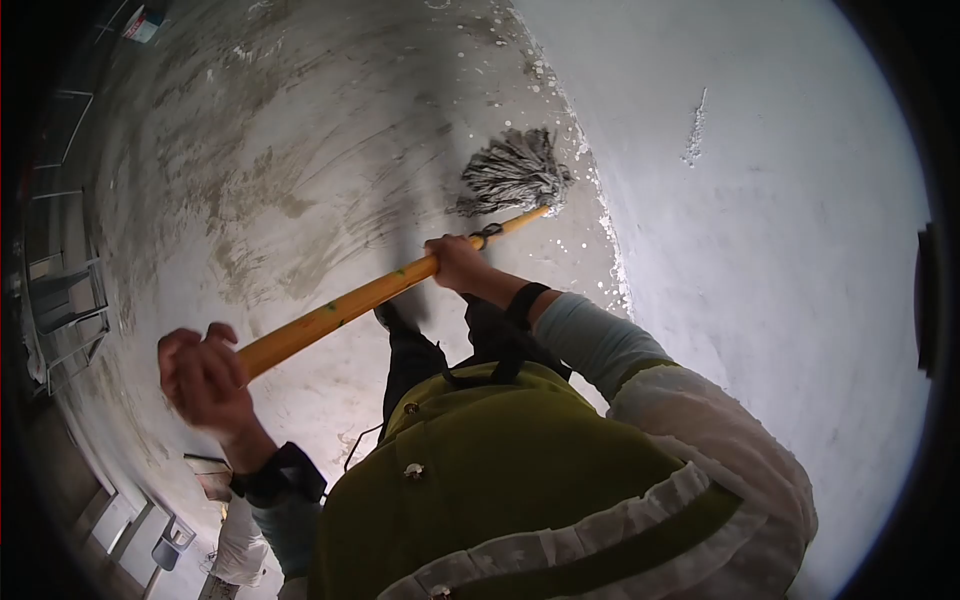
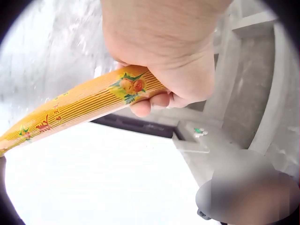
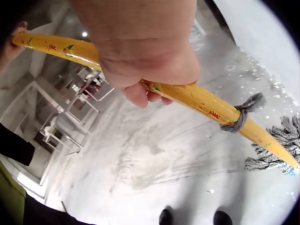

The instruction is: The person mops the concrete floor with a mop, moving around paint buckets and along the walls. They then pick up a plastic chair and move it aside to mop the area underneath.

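Note:
A mop with a yellow handle [image 1: 335,312] and a grey string head [image 1: 515,172] slants across the head view, its strands lying on the floor. The left hand [image 1: 205,380] curls round the upper end of the handle; in the left wrist view the left hand [image 2: 161,51] has its fingertips under the printed handle [image 2: 84,101]. Lower down, the right hand [image 1: 458,264] grips the handle. From the right wrist, the right hand [image 3: 145,61] wraps the handle [image 3: 206,103] above a dark cloth strip [image 3: 241,115] tied round it.
A pale wall [image 1: 760,200] rises at the right, with white specks along its base. Metal-framed chairs [image 1: 68,295] stand at the far left, and a white bucket [image 1: 142,25] is at the top left. Grey floor [image 1: 300,130] with wet-looking streaks surrounds the mop. The person's shoes [image 3: 166,217] are below.

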Motion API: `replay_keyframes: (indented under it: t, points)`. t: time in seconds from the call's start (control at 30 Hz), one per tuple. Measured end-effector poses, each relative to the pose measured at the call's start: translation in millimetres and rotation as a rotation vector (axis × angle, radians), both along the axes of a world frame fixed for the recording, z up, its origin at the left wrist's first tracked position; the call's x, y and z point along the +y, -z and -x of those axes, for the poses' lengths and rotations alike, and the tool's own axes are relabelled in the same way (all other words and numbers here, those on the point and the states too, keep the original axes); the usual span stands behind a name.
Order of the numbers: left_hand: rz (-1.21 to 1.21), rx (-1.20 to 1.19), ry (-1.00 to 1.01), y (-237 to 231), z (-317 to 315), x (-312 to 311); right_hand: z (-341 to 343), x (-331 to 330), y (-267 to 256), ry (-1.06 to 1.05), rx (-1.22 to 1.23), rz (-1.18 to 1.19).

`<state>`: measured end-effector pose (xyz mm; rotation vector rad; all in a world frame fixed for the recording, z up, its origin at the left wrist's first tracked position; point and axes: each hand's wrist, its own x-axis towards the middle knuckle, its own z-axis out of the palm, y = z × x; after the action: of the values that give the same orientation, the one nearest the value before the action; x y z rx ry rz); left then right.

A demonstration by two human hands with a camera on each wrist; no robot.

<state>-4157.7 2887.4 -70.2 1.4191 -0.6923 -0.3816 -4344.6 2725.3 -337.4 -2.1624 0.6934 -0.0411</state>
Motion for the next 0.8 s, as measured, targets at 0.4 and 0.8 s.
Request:
replay_keyframes:
  t: [0.4,0.8]
  points:
    - [-0.153,0.306,0.177,37,65,3,92,0,26,0.125,0.108,0.032]
    - [0.123,0.095,-0.4,-42,46,422,-87,342,-39,-0.573,0.061,-0.002]
